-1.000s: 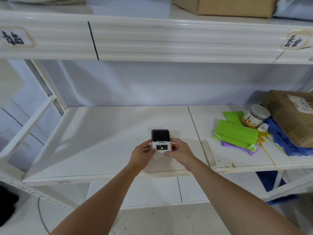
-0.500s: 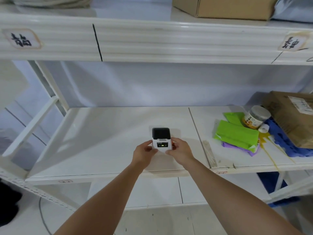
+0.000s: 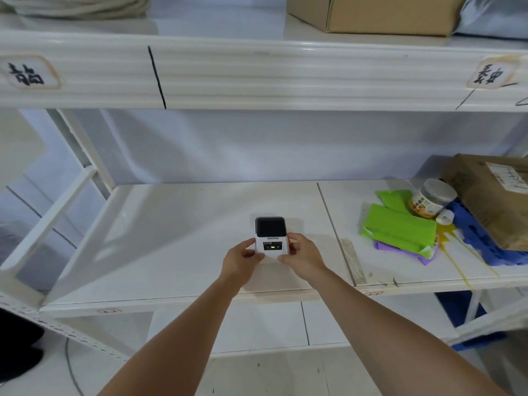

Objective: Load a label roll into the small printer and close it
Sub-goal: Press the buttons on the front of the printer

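Observation:
A small white printer with a dark top window and a lit green indicator stands on the white shelf, near its front edge. Its lid looks closed. My left hand grips the printer's lower left side, fingers curled round it. My right hand holds the lower right side the same way. No label roll is visible anywhere in the head view.
To the right lie green packets over a purple one, a tipped jar with a yellow spill, blue foam and a cardboard box. An upper shelf beam runs overhead with another box.
Both hands stay on the printer's sides in the same spot. Only the view has shifted slightly; the printer has not visibly moved.

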